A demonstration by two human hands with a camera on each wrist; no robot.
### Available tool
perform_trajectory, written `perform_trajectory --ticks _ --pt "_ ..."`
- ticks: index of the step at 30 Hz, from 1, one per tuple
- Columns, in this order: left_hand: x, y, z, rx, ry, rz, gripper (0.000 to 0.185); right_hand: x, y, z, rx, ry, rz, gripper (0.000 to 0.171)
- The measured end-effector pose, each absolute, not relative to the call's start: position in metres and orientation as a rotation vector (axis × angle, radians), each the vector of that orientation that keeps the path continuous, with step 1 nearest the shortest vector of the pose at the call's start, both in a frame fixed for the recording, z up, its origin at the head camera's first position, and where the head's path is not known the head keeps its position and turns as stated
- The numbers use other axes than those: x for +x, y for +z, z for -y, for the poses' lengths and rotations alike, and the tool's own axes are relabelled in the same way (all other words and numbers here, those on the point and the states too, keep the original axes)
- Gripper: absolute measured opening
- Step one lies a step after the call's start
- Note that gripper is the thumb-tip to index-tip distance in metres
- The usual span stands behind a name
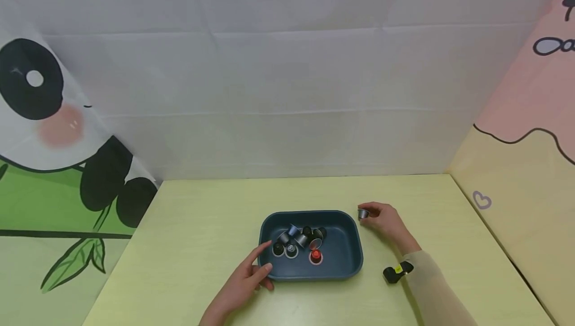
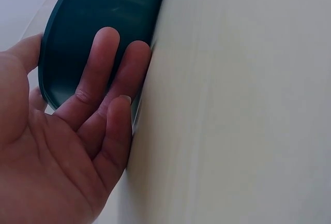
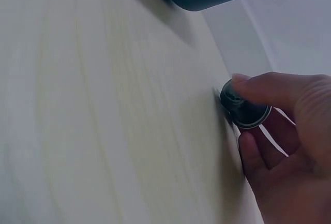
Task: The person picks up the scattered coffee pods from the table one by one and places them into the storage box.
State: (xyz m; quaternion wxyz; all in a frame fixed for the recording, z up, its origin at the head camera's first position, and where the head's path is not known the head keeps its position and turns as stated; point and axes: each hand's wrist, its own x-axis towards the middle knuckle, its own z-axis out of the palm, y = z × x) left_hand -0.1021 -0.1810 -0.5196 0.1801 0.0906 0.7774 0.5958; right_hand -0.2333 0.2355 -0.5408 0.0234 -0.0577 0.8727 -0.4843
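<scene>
A dark blue tray lies on the table with several coffee capsules grouped mostly in its left half, one of them a red capsule. My left hand holds the tray's left end: thumb and index finger reach over the rim, and other fingers rest along the outer wall. Beyond the tray's right end, my right hand pinches a grey metallic coffee capsule between thumb and fingers, low over the tabletop. Whether that capsule touches the table, I cannot tell.
The pale yellow table runs back to a white cloth wall. Printed panels stand at left and right. A small black device is strapped to my right wrist.
</scene>
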Motion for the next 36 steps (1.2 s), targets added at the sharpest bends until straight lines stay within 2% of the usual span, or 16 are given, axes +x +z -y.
perform_trajectory --ticks 28,36 --pt "-0.102 -0.522 0.182 0.239 1.694 -2.175 0.061 -0.232 -0.539 -0.241 -0.186 -1.458 -2.733 0.037" --pt "-0.102 -0.522 0.182 0.247 1.693 -2.181 0.061 -0.230 -0.523 -0.242 -0.211 -1.503 -2.724 0.039"
